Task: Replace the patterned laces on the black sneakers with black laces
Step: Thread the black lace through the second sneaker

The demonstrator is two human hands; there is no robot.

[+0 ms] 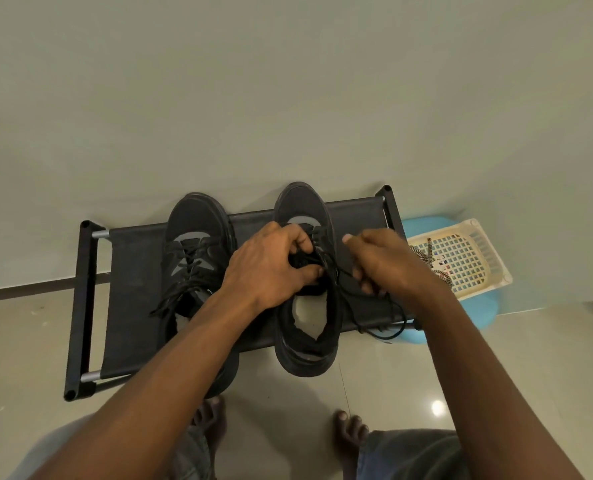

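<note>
Fingers (303,237) of the left hand (271,263) are being curled down onto the tongue and upper eyelets of the sneaker (305,206) beneath them. The thumb is being pressed in from the near side, so the black lace (336,271) is being pinched against the shoe. Just beside them, the right hand (388,261) is being closed around the free run of that lace, its forefinger being held straight, apart from the rest. Below those fingers the lace is being trailed in a loose loop over the near edge of the rack (132,271).

Several slips are being risked. If the lace is drawn sharply, the hanging loop is likely to be caught on the rack's rail. If the left pinch is eased too soon, the crossings already threaded are likely to be pulled slack or uneven. Black lace on black fabric is being judged by feel, so an eyelet could be skipped. The sneaker's heel is being left overhanging the rack, so a hard tug could drag it off.

Beyond the left wrist, the other sneaker (194,216) is being shown laced in black. The patterned laces (423,254) are being kept in a basket (478,244) just outside the right knuckles.
</note>
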